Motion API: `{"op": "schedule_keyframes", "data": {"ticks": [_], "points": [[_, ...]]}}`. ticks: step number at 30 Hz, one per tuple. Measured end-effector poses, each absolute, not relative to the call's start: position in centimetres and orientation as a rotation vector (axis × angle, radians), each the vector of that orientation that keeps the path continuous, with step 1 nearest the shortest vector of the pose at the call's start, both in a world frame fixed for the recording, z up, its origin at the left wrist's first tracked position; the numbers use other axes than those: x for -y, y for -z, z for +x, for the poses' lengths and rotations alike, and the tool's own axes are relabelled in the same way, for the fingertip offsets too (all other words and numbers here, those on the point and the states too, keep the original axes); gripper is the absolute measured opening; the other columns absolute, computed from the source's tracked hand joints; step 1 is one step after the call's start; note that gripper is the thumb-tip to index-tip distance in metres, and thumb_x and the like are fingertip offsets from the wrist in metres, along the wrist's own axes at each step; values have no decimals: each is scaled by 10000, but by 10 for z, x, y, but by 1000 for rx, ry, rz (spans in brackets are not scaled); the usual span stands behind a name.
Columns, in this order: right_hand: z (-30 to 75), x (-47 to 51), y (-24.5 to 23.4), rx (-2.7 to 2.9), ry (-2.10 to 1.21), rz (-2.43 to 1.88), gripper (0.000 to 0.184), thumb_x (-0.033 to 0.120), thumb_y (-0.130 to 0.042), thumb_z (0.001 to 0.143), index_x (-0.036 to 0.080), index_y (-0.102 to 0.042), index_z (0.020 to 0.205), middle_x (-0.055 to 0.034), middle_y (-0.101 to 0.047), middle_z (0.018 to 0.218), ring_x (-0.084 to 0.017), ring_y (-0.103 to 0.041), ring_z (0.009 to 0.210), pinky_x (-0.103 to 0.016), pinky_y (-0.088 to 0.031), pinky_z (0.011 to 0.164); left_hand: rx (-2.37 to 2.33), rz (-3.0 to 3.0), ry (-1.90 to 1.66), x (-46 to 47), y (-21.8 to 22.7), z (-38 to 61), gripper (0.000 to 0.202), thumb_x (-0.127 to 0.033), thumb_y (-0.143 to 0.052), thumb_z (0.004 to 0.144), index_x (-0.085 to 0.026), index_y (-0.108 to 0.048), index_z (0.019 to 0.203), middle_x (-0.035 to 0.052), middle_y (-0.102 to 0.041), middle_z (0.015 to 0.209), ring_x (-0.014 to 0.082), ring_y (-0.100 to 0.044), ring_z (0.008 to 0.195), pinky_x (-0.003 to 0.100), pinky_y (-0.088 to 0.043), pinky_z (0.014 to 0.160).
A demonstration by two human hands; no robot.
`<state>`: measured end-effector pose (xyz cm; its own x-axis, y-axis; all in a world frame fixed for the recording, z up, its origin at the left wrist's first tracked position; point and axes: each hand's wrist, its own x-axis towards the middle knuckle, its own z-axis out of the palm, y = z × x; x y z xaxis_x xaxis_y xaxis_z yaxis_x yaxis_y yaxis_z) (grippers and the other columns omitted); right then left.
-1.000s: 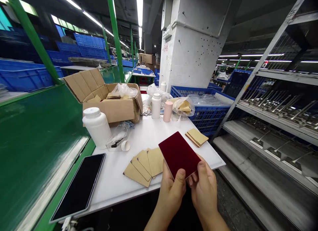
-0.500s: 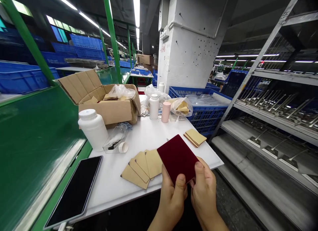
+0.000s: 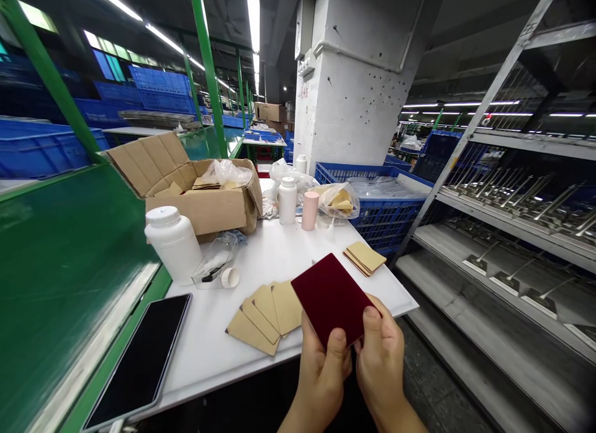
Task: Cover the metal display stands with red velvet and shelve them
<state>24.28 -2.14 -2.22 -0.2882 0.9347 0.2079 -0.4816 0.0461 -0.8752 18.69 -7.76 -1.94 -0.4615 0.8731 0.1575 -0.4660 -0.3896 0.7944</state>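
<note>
Maroon card (image 3: 331, 299) held between both hands (image 3: 323, 377) (image 3: 382, 364)

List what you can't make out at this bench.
Head view:
- Dark red card: lower edge hidden by the left hand and right hand.
- Cardboard box: contents partly hidden by its front wall and a plastic bag.
- Clear bag: small dark item inside too small to identify.

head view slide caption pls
Left hand and right hand hold a dark red card beside tan cards on a white table.
</note>
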Motion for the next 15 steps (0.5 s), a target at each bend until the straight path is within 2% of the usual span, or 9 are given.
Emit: {"op": "schedule_keyframes", "data": {"ticks": [5, 12, 15], "points": [[244, 23, 24, 1123, -1528, -565, 304, 417, -511, 921, 189, -640, 1077, -107, -681, 1009, -223, -654, 920, -342, -560, 779, -885, 708, -1938, 79, 17, 188, 645, -378, -577, 893, -273, -202, 1407, 129, -565, 1252, 245, -584, 1131, 392, -503, 941], [245, 20, 28, 1141, -1483, -596, 310, 410, -513, 920, 174, -631, 1083, -117, -681, 1031, -233, -652, 956, -365, -551, 824, -911, 683, -1920, 79, 21, 186, 676, -402, -607, 869, -279, -230, 1416, 130, -587, 1230, 246, -601, 1091, 326, -538, 834], [244, 20, 28, 1112, -1487, -591, 315, 416, -535, 904, 170, -625, 1078, -120, -690, 1012, -237, -665, 924, -366, -565, 788, -894, 704, -1923, 78, 23, 186, 661, -412, -603, 869, -269, -237, 1401, 133, -598, 1201, 252, -601, 1082, 330, -533, 827]]}}
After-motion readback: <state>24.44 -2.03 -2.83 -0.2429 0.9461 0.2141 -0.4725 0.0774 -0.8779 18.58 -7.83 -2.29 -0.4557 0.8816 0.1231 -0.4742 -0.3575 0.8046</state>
